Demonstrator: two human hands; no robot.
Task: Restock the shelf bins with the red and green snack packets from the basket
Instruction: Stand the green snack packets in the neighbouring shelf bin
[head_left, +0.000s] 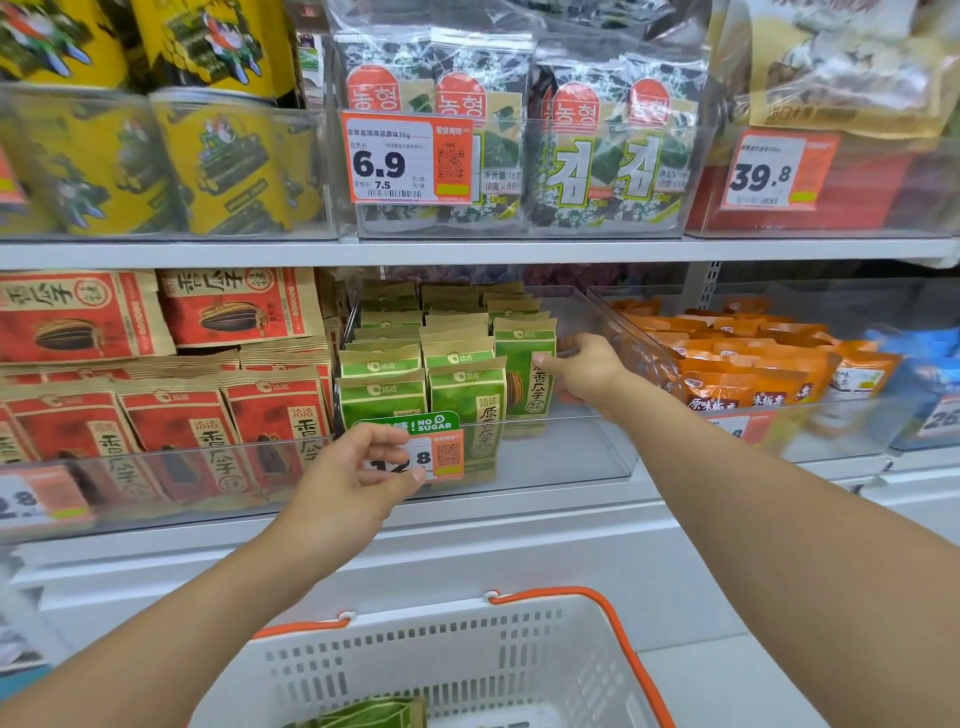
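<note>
Inside the green bin (597, 441), your right hand (584, 371) is gripping a green packet (524, 364); left fingers (363, 467) are pinching the tag (436, 454). More green is waiting in the basket (467, 660).

A basket (431, 670) is seen at the bottom, in front of and below the shelves, with one packet (363, 714) lying inside it. On the lower shelf, three clear bins are set side by side: the middle bin (545, 457) is filled with upright packets in rows front to back, with further filled bins to its left (156, 488) and right (831, 421). The left hand (358, 480) is placed on the price tag (431, 452) at the middle bin's front wall, while the right hand (582, 369) is held inside that bin against the rightmost packet (524, 364); above, an upper shelf (467, 253) carries more stocked bins.
</note>
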